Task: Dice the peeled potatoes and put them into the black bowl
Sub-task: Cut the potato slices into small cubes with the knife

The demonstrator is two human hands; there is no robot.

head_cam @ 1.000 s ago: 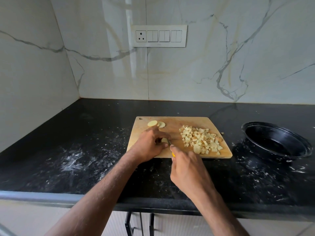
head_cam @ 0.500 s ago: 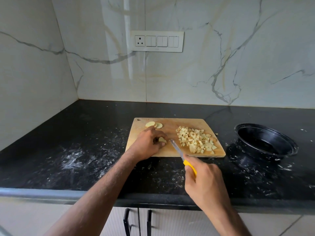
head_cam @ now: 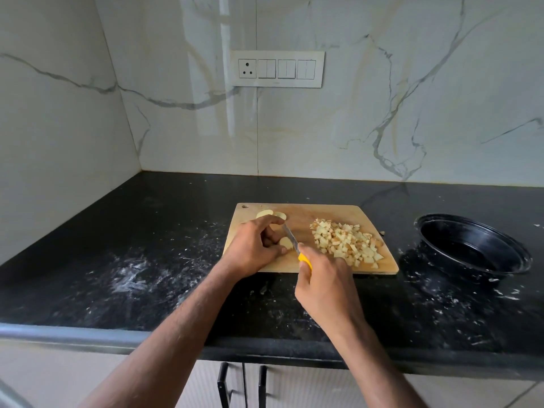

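A wooden cutting board [head_cam: 306, 214] lies on the black counter. My left hand [head_cam: 254, 248] pinches a small potato slice [head_cam: 285, 242] against the board near its front left. My right hand [head_cam: 325, 285] grips a yellow-handled knife [head_cam: 304, 259]; its blade [head_cam: 290, 237] lies across the slice beside my left fingers. A heap of diced potato [head_cam: 344, 242] covers the board's right half. Two more potato slices [head_cam: 270, 214] lie at the board's back left. The black bowl [head_cam: 474, 248] stands to the right of the board, with nothing visible inside.
The black counter [head_cam: 147, 245] carries white smears and specks to the left and right of the board. A marble wall with a switch panel [head_cam: 276, 69] rises behind. Cabinet handles [head_cam: 241, 384] show below the counter's front edge.
My right hand has moved the knife forward and left, so the blade now lies on the slice held by my left hand. The left hand has stayed on the slice.
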